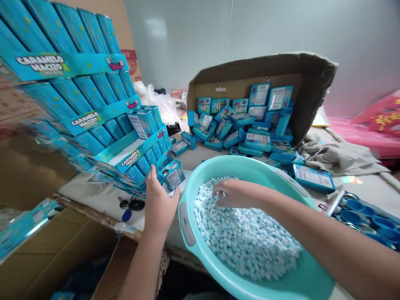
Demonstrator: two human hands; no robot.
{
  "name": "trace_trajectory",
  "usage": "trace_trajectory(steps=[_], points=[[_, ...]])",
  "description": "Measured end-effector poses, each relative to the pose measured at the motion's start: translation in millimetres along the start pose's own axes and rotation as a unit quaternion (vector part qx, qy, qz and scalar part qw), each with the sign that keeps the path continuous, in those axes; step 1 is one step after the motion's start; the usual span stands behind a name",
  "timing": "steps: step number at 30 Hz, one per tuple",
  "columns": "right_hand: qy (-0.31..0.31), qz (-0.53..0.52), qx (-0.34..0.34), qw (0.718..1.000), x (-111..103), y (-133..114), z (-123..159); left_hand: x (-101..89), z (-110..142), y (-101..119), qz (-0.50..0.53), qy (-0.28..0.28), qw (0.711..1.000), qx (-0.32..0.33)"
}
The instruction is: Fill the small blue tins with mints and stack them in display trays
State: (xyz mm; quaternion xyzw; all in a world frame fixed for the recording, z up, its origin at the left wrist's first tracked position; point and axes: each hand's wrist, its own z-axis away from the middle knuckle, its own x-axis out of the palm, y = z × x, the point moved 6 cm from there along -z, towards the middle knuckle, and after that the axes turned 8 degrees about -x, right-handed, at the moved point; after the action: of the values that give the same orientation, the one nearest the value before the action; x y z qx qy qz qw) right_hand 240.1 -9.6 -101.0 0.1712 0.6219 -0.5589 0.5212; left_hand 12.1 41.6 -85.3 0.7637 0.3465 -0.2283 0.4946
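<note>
My left hand (161,202) is at the table edge, index finger and thumb spread apart. Just beyond it stands a small blue candy box (172,175), with a round silvery spot on its top; the thumb is close to its lower corner, and I cannot tell if they touch. My right hand (226,193) reaches into a turquoise basin (200,246) on my right. Its fingers are curled down into a heap of small pale blue candies (250,233), and the fingertips are partly hidden among them.
Stacked display trays of blue boxes (90,116) rise on the left. A tipped cardboard carton (315,83) spills many blue boxes behind the basin. Grey cloth (340,154) and a tray of round blue caps (368,216) lie at right. An open carton (71,250) stands lower left.
</note>
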Motion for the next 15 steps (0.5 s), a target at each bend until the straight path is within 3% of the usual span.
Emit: trace_trajectory(steps=[3, 5, 6, 8, 10, 11, 15], points=[[0.022, 0.009, -0.011, 1.0, -3, -2, 1, 16.3, -13, -8, 0.031, -0.021, 0.997, -0.065], [0.032, 0.016, -0.008, 0.999, -4, -3, 2, 16.0, -14, -8, 0.045, 0.002, 0.998, -0.05], [0.035, 0.019, -0.003, 0.999, -3, -2, 2, 11.5, -13, -3, 0.044, 0.023, 0.999, -0.005], [0.038, 0.023, 0.01, 0.999, -1, 1, 2, -4.1, -4, 18, 0.038, 0.073, 0.984, 0.156], [0.038, 0.028, 0.024, 0.999, 2, 5, -1, -23.0, 9, 41, 0.036, 0.114, 0.941, 0.318], [0.029, 0.028, 0.03, 0.999, 4, 8, -3, -29.6, 12, 50, 0.032, 0.11, 0.922, 0.37], [-0.051, 0.022, 0.054, 0.997, 12, 18, -13, -18.9, 12, 76, -0.095, -0.078, 0.856, 0.502]])
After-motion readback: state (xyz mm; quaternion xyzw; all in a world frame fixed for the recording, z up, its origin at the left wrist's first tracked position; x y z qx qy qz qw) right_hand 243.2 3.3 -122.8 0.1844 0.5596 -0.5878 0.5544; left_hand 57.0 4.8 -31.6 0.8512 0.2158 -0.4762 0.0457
